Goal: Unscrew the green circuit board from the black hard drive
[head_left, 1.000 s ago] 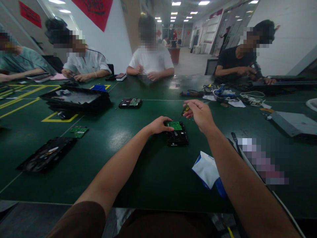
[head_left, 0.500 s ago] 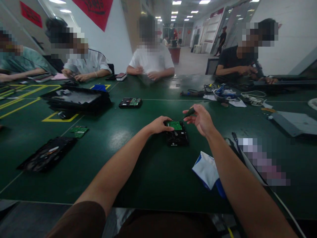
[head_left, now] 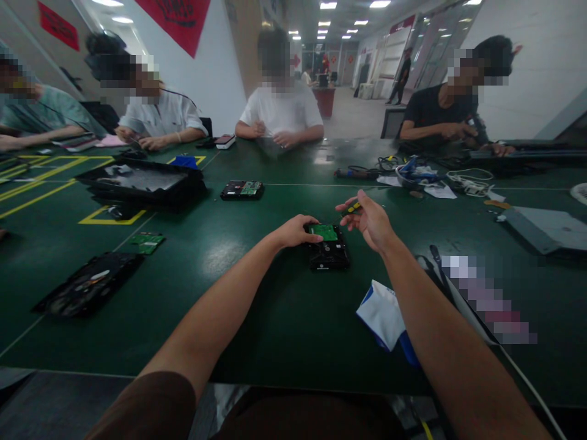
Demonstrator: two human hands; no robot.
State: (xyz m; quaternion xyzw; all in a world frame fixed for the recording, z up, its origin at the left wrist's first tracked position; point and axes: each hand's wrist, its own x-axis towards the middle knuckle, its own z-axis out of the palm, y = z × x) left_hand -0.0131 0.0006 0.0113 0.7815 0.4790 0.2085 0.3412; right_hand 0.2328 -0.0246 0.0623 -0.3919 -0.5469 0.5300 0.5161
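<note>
A black hard drive (head_left: pixel 328 254) with a green circuit board (head_left: pixel 324 231) on its upper face lies flat on the green table in front of me. My left hand (head_left: pixel 297 232) grips the drive's left side, thumb over the board's edge and fingers at the far side. In my right hand (head_left: pixel 368 221) is a dark screwdriver (head_left: pixel 352 208) with yellow marks on its handle, held by the fingers above the drive's far right corner. The screwdriver's tip is too small to make out. Below my right wrist lies a white and blue cloth (head_left: pixel 383 313).
Another hard drive (head_left: pixel 241 190) lies farther off. To the left are a loose circuit board (head_left: pixel 147 242), a black casing (head_left: pixel 89 284) and a black tray (head_left: pixel 142 180). Cables (head_left: pixel 415 171) and a grey metal box (head_left: pixel 545 226) are at right. Several people sit across the table.
The screwdriver has turned in my right fingers, so its yellow marks now show. My left hand and the hard drive have stayed in place.
</note>
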